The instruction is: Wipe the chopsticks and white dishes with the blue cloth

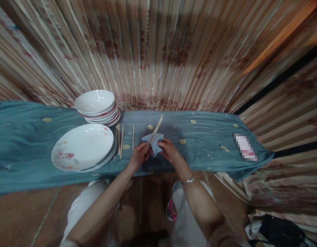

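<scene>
My left hand (139,155) and my right hand (168,149) meet over the front edge of the teal cloth (32,137). Both hands have their fingers closed round a light blue rag (153,140). A pair of wooden chopsticks (156,128) pokes up and to the right out of the rag, pinched at its lower end by my left fingers. Several more chopsticks (120,136) lie loose on the cloth just left of my hands.
A stack of shallow white plates with flower prints (82,147) sits at left, and a stack of white bowls (96,105) behind it. A striped curtain (158,51) hangs close behind. A blurred-out patch (244,146) lies at right. A dark bag (279,230) is on the floor.
</scene>
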`<control>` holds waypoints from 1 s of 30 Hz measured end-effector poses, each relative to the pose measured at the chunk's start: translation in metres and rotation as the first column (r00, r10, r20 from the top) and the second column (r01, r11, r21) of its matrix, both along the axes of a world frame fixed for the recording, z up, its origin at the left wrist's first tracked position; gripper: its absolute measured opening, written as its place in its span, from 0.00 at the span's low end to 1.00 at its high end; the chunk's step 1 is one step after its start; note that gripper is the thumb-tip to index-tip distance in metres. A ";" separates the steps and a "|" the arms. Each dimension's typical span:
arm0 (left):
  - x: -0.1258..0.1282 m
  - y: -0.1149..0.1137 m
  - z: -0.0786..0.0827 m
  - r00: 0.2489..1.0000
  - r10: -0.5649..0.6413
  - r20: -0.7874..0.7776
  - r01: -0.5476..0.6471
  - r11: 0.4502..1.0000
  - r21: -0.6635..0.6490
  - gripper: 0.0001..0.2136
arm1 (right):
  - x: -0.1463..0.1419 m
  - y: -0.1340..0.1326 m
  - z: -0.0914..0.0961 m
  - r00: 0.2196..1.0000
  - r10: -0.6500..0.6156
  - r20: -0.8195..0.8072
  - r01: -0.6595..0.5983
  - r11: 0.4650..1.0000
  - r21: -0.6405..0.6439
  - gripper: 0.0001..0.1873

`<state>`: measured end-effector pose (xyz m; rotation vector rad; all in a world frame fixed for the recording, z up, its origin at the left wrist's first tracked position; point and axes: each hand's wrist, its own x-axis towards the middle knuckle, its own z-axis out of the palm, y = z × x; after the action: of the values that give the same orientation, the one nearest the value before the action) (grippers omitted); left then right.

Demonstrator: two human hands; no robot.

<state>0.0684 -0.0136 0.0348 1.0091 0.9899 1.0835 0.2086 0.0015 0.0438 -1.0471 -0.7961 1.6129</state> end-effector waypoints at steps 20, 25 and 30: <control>0.004 -0.006 0.001 1.000 -0.026 -0.005 0.025 0.998 -0.064 0.14 | -0.005 0.003 -0.006 0.992 -0.119 0.051 0.119 0.993 0.006 0.14; 0.005 -0.006 -0.001 1.000 -0.002 -0.031 -0.001 0.996 -0.091 0.13 | -0.007 0.002 -0.006 0.990 -0.108 0.088 0.109 0.994 -0.011 0.13; 0.005 -0.005 -0.001 0.999 -0.027 -0.032 0.023 0.994 -0.103 0.15 | -0.007 0.003 -0.008 0.989 -0.128 0.080 0.129 0.992 -0.007 0.13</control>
<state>0.0735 -0.0188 0.0342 0.9564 1.0464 0.9884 0.2016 0.0045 0.0363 -1.1546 -0.7565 1.4766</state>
